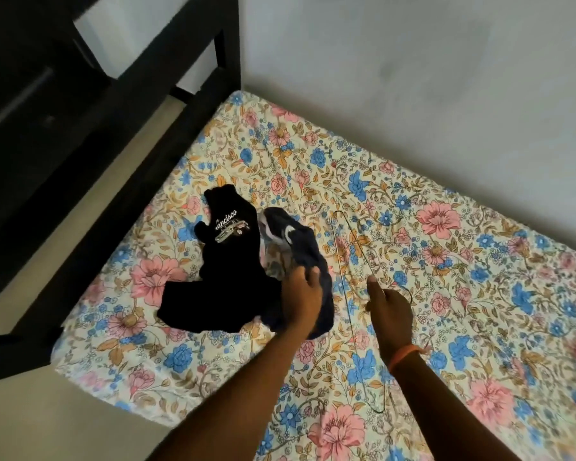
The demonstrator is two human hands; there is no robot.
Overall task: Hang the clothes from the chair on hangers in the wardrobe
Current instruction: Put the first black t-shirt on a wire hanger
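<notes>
While left hand (301,296) grips navy garment (308,251), right hand (391,309) pinches wire hanger (341,261).

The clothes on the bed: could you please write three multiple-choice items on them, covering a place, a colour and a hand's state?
1. Where does the black printed shirt lie?
A. on the floral bedsheet
B. on the floor
C. on a chair

2. What colour is the band on the right wrist?
A. green
B. orange
C. white

3. What is the left hand doing?
A. hanging idle
B. pointing at the wall
C. gripping the dark blue garment

Answers: 1 A, the shirt rests on the flowered sheet. 2 B, the wristband is orange. 3 C, its fingers curl over the blue cloth.
</notes>
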